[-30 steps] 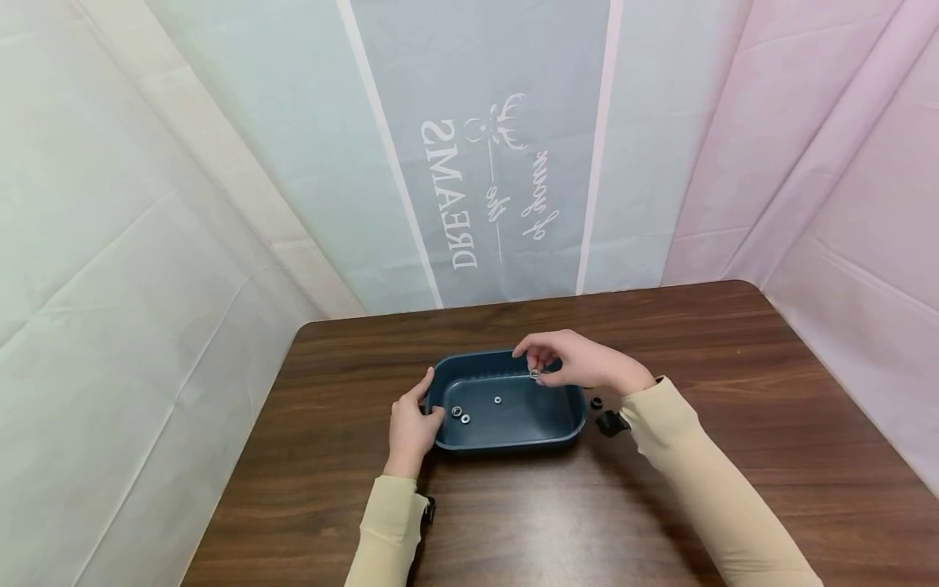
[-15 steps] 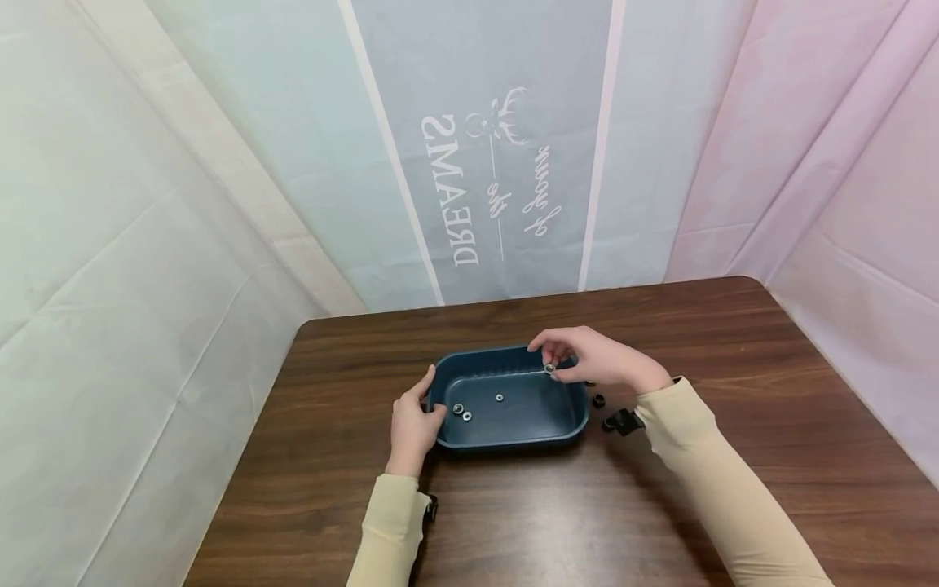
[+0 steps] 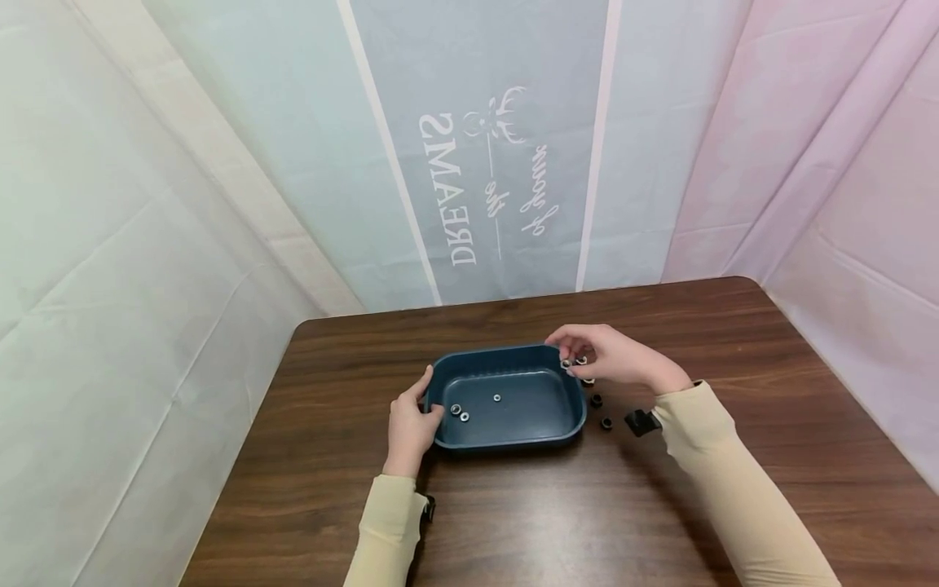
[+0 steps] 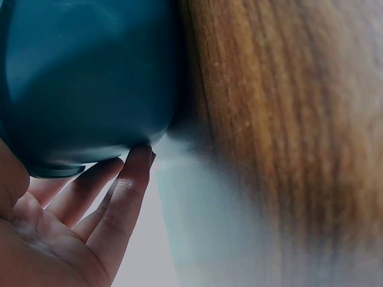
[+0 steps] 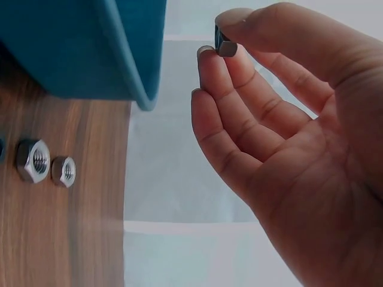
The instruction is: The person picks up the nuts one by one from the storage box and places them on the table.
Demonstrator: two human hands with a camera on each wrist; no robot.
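My left hand (image 3: pixel 411 424) grips the left end of a dark blue plastic bin (image 3: pixel 513 444), thumb over the rim and fingers along the outer wall. In the left wrist view, its fingers (image 4: pixel 122 203) touch the outside of the bin. Above the bin's far right corner, my right hand (image 3: pixel 612 355) pinches a small metal hex nut (image 5: pixel 226 48) between thumb and fingertips. Inside the bin lie a larger nut (image 3: pixel 456 410), a smaller nut (image 3: pixel 465 417) beside it, and a small nut (image 3: pixel 496 398) nearer the middle.
Several nuts lie on the brown wooden table (image 3: pixel 528 522) right of the bin, among them a dark nut (image 3: pixel 606 424) and another dark nut (image 3: pixel 597 400). In the right wrist view, a large nut (image 5: pixel 34 160) stands near a smaller nut (image 5: pixel 63 171). A printed curtain (image 3: pixel 513 204) hangs behind.
My right hand has moved right with the pinched nut, from over the bin's inside to its right rim. More nuts on the table now show. My left hand keeps its place.
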